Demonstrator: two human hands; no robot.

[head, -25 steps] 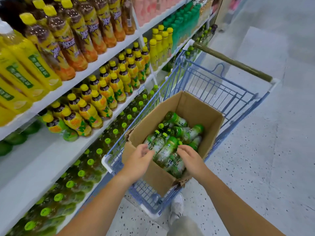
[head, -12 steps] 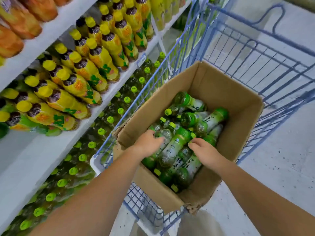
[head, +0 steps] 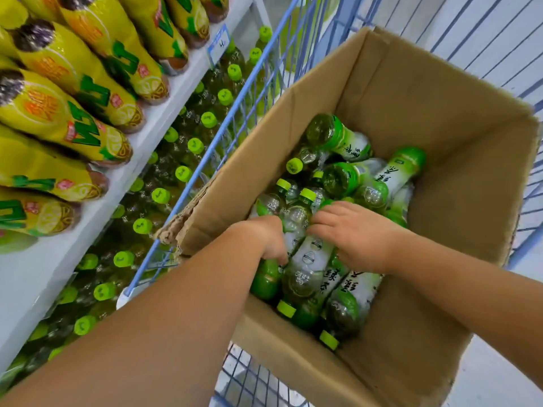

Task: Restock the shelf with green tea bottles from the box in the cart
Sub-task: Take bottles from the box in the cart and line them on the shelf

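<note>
An open cardboard box (head: pixel 458 148) stands in a blue wire cart (head: pixel 258 69) and holds several green tea bottles with green caps, lying in a heap. Both my hands are down inside it. My left hand (head: pixel 269 239) curls its fingers round a bottle (head: pixel 264 277) at the left of the heap. My right hand (head: pixel 355 233) lies on top of the heap, fingers bent over a bottle (head: pixel 308 259) in the middle. Another green tea bottle (head: pixel 402 168) lies loose at the far side.
To the left a white shelf (head: pixel 164 124) carries rows of yellow lemon tea bottles (head: pixel 88 83). Under it the bottom shelf holds rows of green-capped tea bottles (head: pixel 188 145), close beside the cart's wire side. Pale floor shows at the right.
The view has dropped closer to the box. Both hands have pushed deeper into the heap and come together over the middle bottles.
</note>
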